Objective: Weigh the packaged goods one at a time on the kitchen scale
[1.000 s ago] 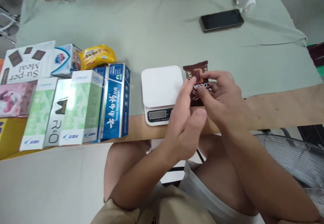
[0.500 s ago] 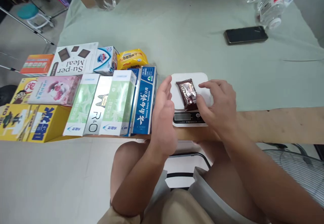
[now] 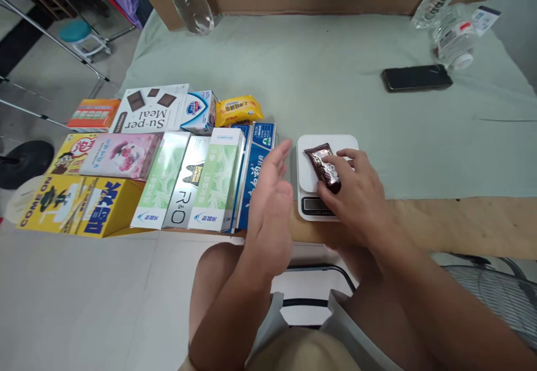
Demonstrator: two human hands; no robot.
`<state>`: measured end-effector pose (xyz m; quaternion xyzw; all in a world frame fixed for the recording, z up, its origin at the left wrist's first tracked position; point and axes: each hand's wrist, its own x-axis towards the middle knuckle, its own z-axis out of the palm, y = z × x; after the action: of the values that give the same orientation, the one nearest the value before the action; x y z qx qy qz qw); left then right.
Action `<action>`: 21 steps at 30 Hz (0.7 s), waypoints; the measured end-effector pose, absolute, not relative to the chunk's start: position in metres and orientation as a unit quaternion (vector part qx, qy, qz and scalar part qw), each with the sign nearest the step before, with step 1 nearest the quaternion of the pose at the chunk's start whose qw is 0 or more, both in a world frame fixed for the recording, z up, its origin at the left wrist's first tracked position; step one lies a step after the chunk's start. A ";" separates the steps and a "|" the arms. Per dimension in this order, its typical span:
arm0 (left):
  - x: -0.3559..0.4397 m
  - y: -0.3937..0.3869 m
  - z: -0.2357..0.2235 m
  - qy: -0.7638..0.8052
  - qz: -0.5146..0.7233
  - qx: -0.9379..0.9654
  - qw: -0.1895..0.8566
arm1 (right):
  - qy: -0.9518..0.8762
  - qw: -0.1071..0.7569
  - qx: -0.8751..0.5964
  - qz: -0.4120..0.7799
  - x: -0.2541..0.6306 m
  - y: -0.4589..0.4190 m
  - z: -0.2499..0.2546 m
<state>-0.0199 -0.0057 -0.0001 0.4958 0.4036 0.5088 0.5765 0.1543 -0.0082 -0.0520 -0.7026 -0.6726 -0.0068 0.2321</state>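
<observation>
While the brown packet [image 3: 324, 171] lies on the white scale [image 3: 307, 179], the right hand's [image 3: 358, 197] fingers curl narrowly over its near end; whether they grip it, I can't tell. One careless nudge from them could slide it onto the display [image 3: 312, 206]. Its long axis slants, one end pointing far left, the other near right. Beside the scale, the left hand [image 3: 271, 220], spread flat and holding nothing, hovers by a blue box [image 3: 253, 172], which a sideways brush might shift along the counter [image 3: 440, 214].
</observation>
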 end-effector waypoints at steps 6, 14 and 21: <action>-0.063 -0.002 0.025 0.424 0.545 0.501 0.522 | -0.672 0.262 -0.692 -0.013 0.159 -0.007 -0.053; -0.107 0.012 0.029 0.479 0.599 0.451 0.457 | -0.725 0.350 -0.592 -0.027 0.156 0.047 -0.026; -0.124 0.023 0.013 0.455 0.598 0.464 0.469 | -0.842 0.231 -0.484 0.052 0.102 0.158 -0.014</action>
<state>-0.1239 0.0226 0.0133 0.4639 0.4548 0.5984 0.4688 0.1023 0.1585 -0.0142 -0.4838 -0.8425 0.0523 0.2312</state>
